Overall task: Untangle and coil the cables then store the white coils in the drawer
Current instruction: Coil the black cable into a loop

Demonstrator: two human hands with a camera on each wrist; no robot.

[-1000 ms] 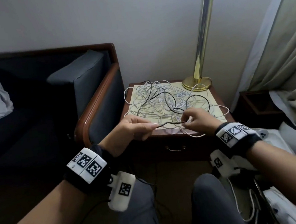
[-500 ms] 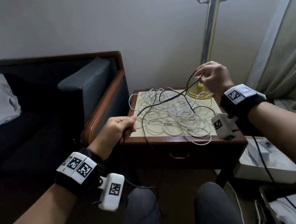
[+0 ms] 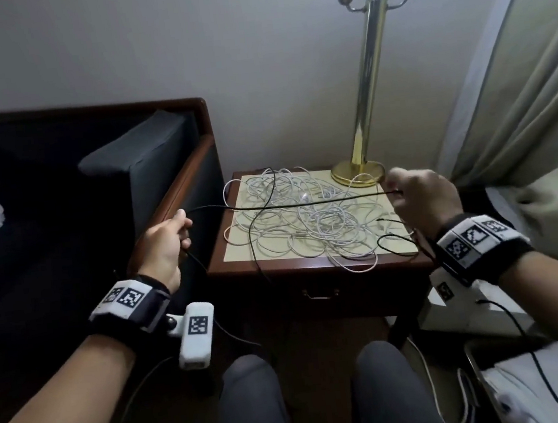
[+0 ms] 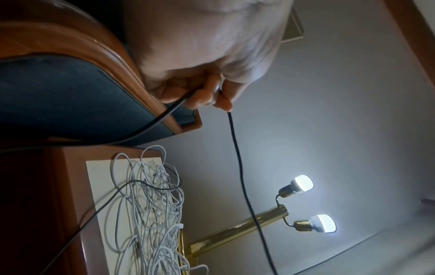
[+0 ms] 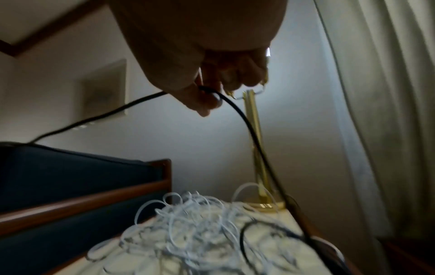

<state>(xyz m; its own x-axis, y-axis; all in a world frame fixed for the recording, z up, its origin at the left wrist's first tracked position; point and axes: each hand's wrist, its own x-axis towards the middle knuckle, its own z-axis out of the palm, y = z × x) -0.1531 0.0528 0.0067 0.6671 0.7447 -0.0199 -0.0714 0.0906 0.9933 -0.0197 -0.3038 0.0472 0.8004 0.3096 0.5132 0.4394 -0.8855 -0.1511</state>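
Observation:
A tangle of white cables point(image 3: 309, 222) point(image 4: 155, 214) point(image 5: 195, 228) lies on the nightstand point(image 3: 239, 270). A thin black cable point(image 3: 304, 202) point(image 4: 237, 158) point(image 5: 254, 135) is stretched tight above the pile between both hands. My left hand point(image 3: 167, 238) point(image 4: 207, 93) pinches it left of the table, over the sofa arm. My right hand point(image 3: 420, 196) point(image 5: 212, 96) pinches it near the lamp base. More black cable loops through the pile and hangs over the table's front edge. The drawer point(image 3: 320, 293) under the tabletop is closed.
A brass lamp point(image 3: 365, 99) stands at the table's back right corner, its bulbs lit. A dark sofa with a wooden arm point(image 3: 179, 194) is to the left, a curtain point(image 3: 525, 82) to the right. White boxes point(image 3: 467, 312) sit on the floor at right.
My right hand came down from beside the lamp pole to table-edge level on the right. My left hand moved left and up. The black cable between them is now drawn out straight and level.

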